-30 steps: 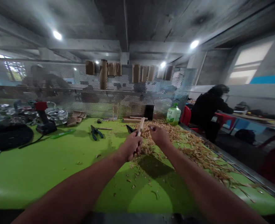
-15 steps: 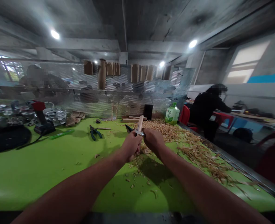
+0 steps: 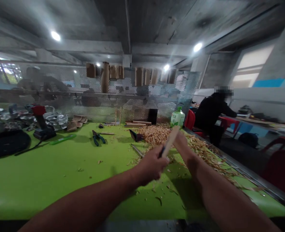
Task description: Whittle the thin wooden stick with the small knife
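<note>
My left hand point(image 3: 154, 163) is closed round the lower end of a pale, flat wooden stick point(image 3: 170, 141), tilted up and to the right. A small dark part shows beside the stick at my fingers; its kind I cannot make out. Just behind the stick's upper end is my right hand point(image 3: 181, 141), its fingers hidden and blurred, so what it holds does not show. A slim grey pen-like tool point(image 3: 137, 150) lies on the green tabletop point(image 3: 67, 180), left of my hands. Beyond them is a heap of wood shavings point(image 3: 154, 133).
Pliers point(image 3: 98, 138), a green-handled tool point(image 3: 63, 139) and a red-topped cordless drill point(image 3: 42, 122) lie to the left. A green bottle point(image 3: 177, 118) stands at the back. More shavings point(image 3: 212, 158) line the right edge. A person in black point(image 3: 211, 109) sits beyond.
Both hands have moved right and apart from each other; the stick now leans right. The shiny metal tool that lay across the stick is out of sight.
</note>
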